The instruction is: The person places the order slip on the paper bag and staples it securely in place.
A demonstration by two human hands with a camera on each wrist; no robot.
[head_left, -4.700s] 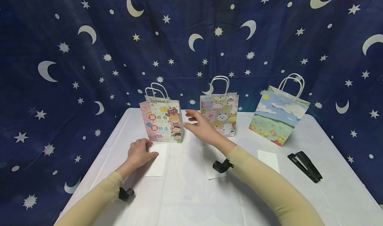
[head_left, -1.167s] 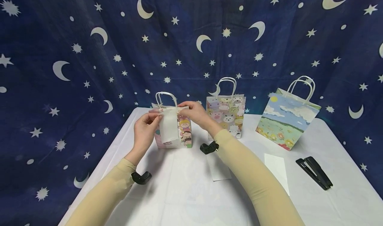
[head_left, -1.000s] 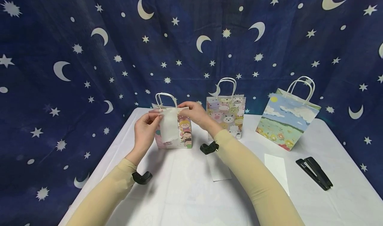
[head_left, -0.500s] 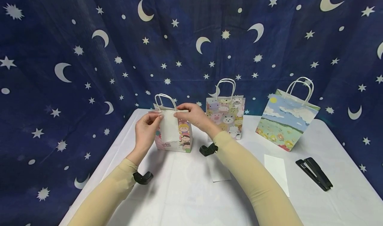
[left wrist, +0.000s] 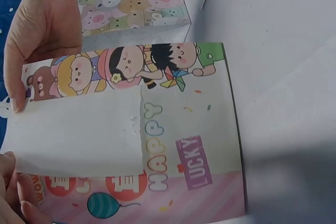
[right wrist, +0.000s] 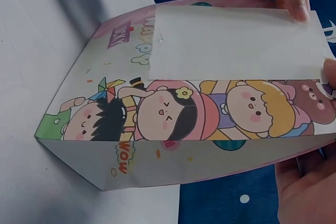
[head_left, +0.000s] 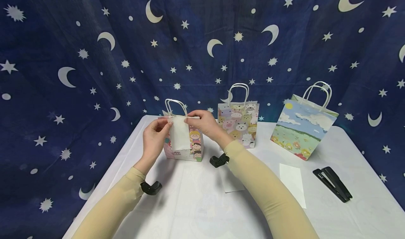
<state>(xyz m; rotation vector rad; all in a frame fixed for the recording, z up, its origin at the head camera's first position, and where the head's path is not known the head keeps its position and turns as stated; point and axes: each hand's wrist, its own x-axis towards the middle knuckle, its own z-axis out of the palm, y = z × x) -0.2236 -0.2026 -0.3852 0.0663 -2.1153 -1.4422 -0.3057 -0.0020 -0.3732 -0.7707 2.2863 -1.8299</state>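
A white paper strip lies flat over the front of a pink-and-white cartoon gift bag, its top near the bag's rim. My left hand pinches the strip's upper left corner together with the bag's edge. With thumb in front and fingers behind, my right hand pinches the upper right corner and the bag's rim. In the left wrist view, the strip covers part of the printed lettering. The right wrist view shows the bag's folded side and the right hand's fingers behind the bag.
An animal-face gift bag stands to the right, and a meadow-print gift bag leans farther right. Two more paper strips lie before them. A black stapler rests at the table's right side. A starry blue curtain hangs behind.
The strip has gone from the table up against the bag's front, and both hands now pinch it there. Lately the right thumb shifted left onto the strip's corner and the bag turned slightly.
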